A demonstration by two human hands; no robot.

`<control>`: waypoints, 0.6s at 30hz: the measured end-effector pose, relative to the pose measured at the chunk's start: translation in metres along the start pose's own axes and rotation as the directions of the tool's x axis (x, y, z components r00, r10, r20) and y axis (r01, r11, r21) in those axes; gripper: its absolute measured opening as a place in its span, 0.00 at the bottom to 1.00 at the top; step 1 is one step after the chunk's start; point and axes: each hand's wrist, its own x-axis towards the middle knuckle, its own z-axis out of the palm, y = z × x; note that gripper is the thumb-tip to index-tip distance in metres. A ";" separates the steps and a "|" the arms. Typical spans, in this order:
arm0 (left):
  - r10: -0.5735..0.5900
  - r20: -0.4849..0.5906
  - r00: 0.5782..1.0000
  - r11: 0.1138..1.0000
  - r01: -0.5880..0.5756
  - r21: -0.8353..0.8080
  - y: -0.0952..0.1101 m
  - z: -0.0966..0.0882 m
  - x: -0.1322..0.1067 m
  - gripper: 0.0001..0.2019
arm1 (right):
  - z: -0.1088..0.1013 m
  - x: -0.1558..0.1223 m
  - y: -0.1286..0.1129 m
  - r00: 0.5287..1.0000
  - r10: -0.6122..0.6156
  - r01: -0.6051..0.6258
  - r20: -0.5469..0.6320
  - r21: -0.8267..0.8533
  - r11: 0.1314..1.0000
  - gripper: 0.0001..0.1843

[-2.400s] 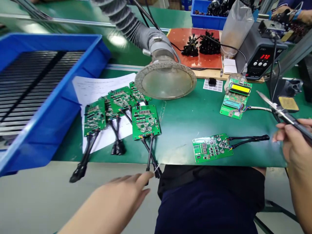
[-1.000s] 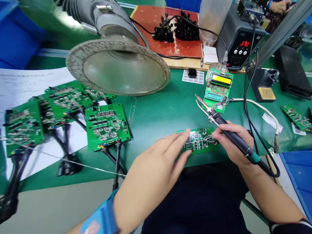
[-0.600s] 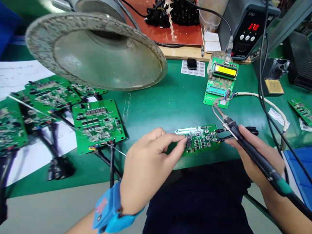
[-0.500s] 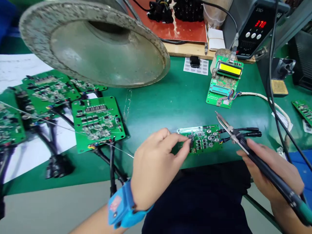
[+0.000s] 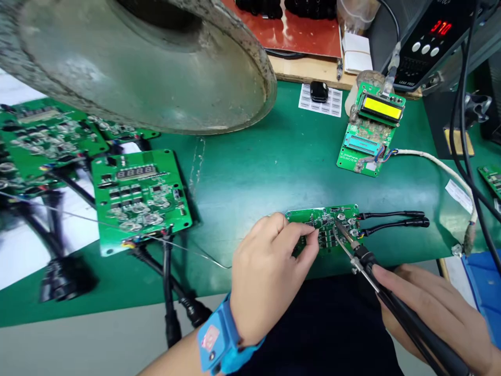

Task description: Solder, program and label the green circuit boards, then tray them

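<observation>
Thin wire (image 5: pixel 203 256) is pinched by left hand (image 5: pixel 270 271), soldering iron (image 5: pixel 366 257) gripped by right hand (image 5: pixel 434 308); board (image 5: pixel 326 240) likely light, fragile, best edge-held.

I count two hands of mine, left hand (image 5: pixel 270 266) and right hand (image 5: pixel 434 313), one iron (image 5: pixel 410 318), one wire (image 5: pixel 203 256) and one wristband (image 5: pixel 221 337). Near me is one board (image 5: pixel 329 237) with two leads (image 5: pixel 395 223); to the left, one left board (image 5: pixel 141 193), also with two. Far left I see at least two more boards (image 5: pixel 50 130); overlap hides the exact number. Far right: one display board (image 5: pixel 364 141), one station (image 5: pixel 418 73), three buttons (image 5: pixel 425 49). Far off, two black bundles (image 5: pixel 311 7).
</observation>
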 end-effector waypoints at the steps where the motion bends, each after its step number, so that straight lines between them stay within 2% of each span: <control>1: 0.000 0.001 1.000 1.000 0.000 0.000 0.000 0.000 0.000 0.06 | 0.000 0.002 0.000 1.000 0.001 -0.001 -0.001 -0.002 1.000 0.26; 13: -0.010 0.018 1.000 0.999 0.009 0.046 0.001 0.002 0.002 0.07 | 0.000 0.015 -0.007 0.998 0.020 -0.021 -0.056 -0.025 0.999 0.24; 18: -0.017 0.020 1.000 0.999 0.016 0.048 0.001 0.003 0.002 0.07 | -0.001 0.016 -0.009 0.998 0.028 -0.031 -0.056 -0.051 0.998 0.18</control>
